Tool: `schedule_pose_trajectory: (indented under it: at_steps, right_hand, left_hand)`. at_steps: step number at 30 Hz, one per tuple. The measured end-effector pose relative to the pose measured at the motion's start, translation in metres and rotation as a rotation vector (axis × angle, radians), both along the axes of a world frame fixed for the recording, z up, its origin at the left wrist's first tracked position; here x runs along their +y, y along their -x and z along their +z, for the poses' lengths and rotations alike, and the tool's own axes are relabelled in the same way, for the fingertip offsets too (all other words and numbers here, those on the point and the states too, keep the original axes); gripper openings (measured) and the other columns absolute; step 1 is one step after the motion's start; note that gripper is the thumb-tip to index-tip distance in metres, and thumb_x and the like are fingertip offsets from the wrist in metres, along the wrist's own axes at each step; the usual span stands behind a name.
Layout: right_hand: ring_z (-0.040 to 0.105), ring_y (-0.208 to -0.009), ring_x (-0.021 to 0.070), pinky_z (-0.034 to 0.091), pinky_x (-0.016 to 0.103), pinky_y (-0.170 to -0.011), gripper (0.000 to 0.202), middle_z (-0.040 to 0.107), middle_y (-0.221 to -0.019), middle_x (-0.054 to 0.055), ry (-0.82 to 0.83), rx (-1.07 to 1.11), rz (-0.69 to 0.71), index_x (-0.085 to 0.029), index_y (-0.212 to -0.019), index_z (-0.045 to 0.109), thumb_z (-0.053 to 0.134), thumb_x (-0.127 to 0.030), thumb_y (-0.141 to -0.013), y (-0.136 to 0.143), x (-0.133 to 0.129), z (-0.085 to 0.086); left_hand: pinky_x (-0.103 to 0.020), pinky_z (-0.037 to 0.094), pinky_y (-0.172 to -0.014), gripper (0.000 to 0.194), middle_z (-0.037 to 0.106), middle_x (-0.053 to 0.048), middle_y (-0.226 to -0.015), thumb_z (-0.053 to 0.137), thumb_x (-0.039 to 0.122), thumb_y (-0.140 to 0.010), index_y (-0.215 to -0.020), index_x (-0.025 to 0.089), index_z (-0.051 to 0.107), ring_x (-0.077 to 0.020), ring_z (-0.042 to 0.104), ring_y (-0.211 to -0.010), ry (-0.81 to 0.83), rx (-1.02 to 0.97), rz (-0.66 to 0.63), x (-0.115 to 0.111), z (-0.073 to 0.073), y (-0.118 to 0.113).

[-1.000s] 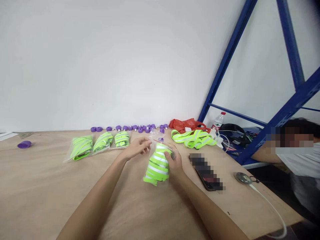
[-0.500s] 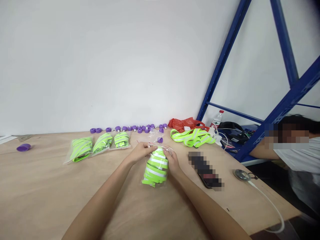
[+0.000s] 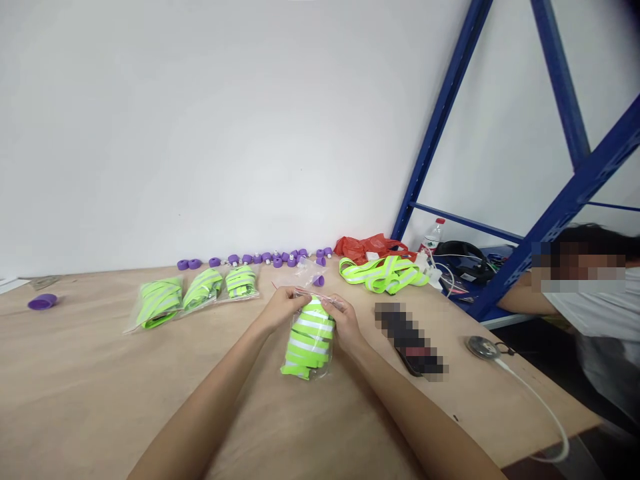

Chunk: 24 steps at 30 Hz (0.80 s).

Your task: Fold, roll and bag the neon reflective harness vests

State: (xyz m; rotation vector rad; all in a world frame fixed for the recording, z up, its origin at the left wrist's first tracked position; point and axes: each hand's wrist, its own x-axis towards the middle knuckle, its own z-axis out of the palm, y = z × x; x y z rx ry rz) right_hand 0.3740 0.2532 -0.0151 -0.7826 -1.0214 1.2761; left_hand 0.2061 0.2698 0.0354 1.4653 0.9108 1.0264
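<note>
A clear zip bag (image 3: 307, 343) hangs between my hands, with a folded neon-green strap with pale reflective stripes inside it. My left hand (image 3: 284, 308) pinches the top left of the bag by its red-lined opening. On the other top corner, my right hand (image 3: 344, 320) is closed with the thumb over the plastic. Three similar filled bags (image 3: 160, 301) lie in a row to the left. Beyond my right hand rests a loose neon-green strap (image 3: 383, 275) in a tangled heap.
Several purple caps (image 3: 247, 259) line the wall, and a purple cup-like piece (image 3: 43, 302) lies far left. A red plastic bag (image 3: 363, 248), a phone (image 3: 410, 340) and a round cabled device (image 3: 483, 347) are on the right. Past the blue rack (image 3: 445, 113) sits a person (image 3: 590, 293).
Both hands stay on the bag's top edge with only slight finger movement. The bag's lower end has shifted a little down and left. The camera view has turned slightly.
</note>
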Motion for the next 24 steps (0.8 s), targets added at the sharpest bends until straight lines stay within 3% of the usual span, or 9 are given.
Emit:
schedule_pose_trajectory:
  at_steps: [17,24]
  right_hand:
    - [0.066,-0.075,0.0192,0.051,0.030,-0.070,0.030,0.077,-0.086,0.003,0.112,0.116,0.031,-0.018,-0.085,0.075,0.087,-0.036,-0.064,0.007,-0.003,0.002]
    - [0.069,-0.076,0.0224,0.054,0.033,-0.071,0.036,0.078,-0.087,0.006,0.188,0.158,0.117,-0.018,-0.090,0.077,0.084,-0.045,-0.068,0.009,-0.004,0.000]
  left_hand:
    - [-0.029,0.050,-0.070,0.022,0.076,-0.007,-0.083,0.072,0.031,-0.071,-0.082,0.013,0.078,-0.0212,0.067,-0.076,0.013,-0.067,0.021,-0.002,-0.006,-0.006]
    - [-0.028,0.048,-0.065,0.030,0.075,-0.008,-0.078,0.075,0.039,-0.070,-0.084,0.012,0.077,-0.0201,0.066,-0.069,0.047,-0.095,0.065,-0.001,-0.011,-0.006]
